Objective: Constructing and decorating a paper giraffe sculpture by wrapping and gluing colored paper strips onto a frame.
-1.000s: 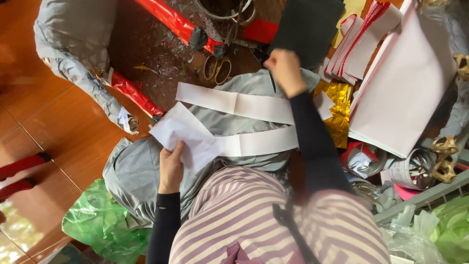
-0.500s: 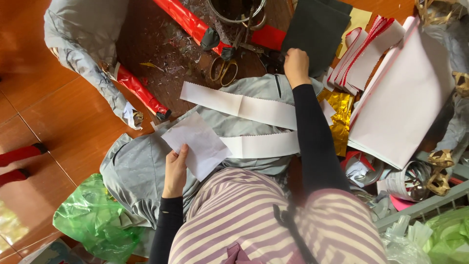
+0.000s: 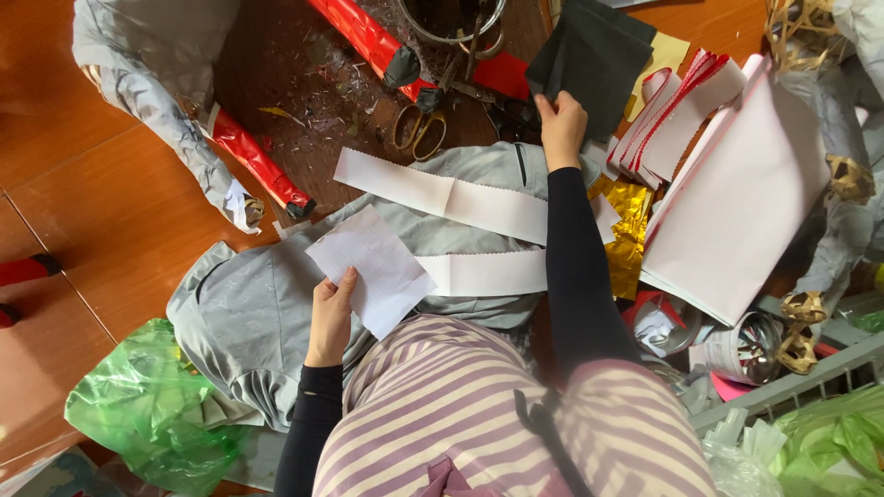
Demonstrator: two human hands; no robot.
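Note:
My left hand holds a white square of paper by its lower edge, above a grey cloth on my lap. My right hand is stretched forward and pinches the lower edge of a black sheet. Two long white paper strips lie across the grey cloth between my arms. Scissors with pale handles rest on the floor left of my right hand.
Red rolled paper tubes lie on the wooden floor beside a grey bundle. A big white sheet, gold foil, tape rolls and a grey crate crowd the right. A green plastic bag sits lower left.
My right hand has reached further forward and taken hold of the black sheet. The left hand keeps the white square, shifted slightly lower.

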